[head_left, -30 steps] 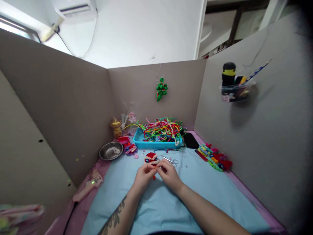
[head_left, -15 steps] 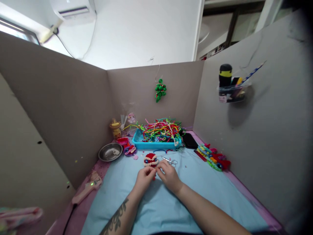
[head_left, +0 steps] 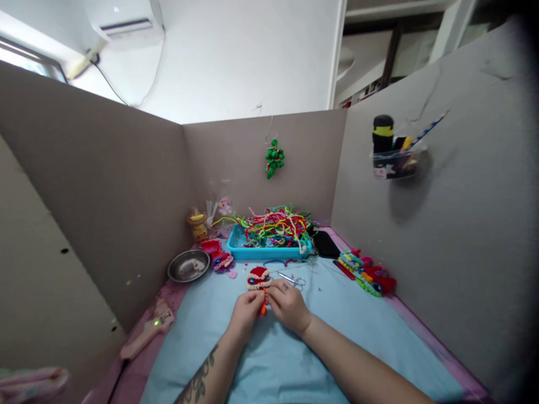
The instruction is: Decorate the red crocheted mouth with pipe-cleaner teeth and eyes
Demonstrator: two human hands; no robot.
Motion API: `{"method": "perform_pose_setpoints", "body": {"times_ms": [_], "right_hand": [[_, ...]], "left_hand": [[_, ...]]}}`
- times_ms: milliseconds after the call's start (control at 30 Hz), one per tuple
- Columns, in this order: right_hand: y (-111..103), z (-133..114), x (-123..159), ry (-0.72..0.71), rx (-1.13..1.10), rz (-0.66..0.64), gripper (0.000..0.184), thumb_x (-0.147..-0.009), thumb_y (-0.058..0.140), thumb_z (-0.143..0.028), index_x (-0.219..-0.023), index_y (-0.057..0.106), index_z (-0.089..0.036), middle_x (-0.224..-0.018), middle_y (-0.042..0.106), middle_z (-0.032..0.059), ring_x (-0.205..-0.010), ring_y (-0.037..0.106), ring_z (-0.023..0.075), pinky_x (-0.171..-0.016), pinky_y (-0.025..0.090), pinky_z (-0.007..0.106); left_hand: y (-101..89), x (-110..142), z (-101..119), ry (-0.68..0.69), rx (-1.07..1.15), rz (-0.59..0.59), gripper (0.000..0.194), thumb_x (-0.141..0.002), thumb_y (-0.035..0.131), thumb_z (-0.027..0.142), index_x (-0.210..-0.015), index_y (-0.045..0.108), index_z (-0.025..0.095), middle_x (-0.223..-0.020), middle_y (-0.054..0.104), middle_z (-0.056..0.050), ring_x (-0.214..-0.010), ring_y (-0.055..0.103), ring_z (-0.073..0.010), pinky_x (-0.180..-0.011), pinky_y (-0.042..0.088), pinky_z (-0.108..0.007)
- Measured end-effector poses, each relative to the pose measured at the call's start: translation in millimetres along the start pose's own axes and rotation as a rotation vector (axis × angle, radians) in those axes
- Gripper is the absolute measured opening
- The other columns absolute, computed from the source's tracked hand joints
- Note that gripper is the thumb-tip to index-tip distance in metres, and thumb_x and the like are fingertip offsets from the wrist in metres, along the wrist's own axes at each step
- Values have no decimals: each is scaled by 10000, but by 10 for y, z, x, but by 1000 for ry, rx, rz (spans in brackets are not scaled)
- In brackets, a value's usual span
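A red and cream crocheted piece with blue eyes lies on the blue cloth, just beyond my fingertips. My left hand pinches at the near end of a short orange strand below the piece. From the other side my right hand has its fingers closed on the same spot, touching the strand. The fingertips of both hands almost meet and partly hide what they hold. Small scissors lie just past my right hand.
A blue tray heaped with coloured yarn stands at the back. To the left are a metal bowl with small white bits and a glue gun. Crocheted pieces and a black phone lie to the right.
My hands have shifted slightly and the right one has rolled so more of its back shows. The orange strand now shows between them. The view has moved a little.
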State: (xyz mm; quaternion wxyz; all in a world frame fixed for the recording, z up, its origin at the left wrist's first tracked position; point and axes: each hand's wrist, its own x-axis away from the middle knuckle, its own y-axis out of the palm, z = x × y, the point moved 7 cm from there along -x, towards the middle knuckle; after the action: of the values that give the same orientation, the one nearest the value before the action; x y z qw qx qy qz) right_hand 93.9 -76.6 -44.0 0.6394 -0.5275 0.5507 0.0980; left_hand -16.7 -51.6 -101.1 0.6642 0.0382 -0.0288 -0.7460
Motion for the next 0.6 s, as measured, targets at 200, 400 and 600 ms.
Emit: {"method": "perform_pose_setpoints", "body": {"times_ms": [200,400,600], "right_hand": [[2,-30,19,6,-200,-51,335,-779,481,-65,-1060,596,-207,-1005,610,93,-923,564,211,-779,499,358],[-28,129,12,167,-405,27,185,-827,489,-109,-907,626,-204,-848,579,56,-811,571,170,-722,501,310],[-5,181,21,194,-374,11,129,-832,525,-132,-862,626,-207,-831,574,45,-802,570,167,-730,494,304]], "left_hand": [[-31,-1,18,20,53,6,416,-664,654,530,-655,600,118,-497,485,17,-474,403,-92,-507,315,-228],[-2,7,59,57,-18,-12,346,-688,653,470,-647,612,129,-490,503,23,-475,421,-98,-510,317,-223],[-18,13,145,127,-142,30,242,-702,634,380,-659,629,142,-534,531,14,-498,462,-116,-512,361,-227]]}}
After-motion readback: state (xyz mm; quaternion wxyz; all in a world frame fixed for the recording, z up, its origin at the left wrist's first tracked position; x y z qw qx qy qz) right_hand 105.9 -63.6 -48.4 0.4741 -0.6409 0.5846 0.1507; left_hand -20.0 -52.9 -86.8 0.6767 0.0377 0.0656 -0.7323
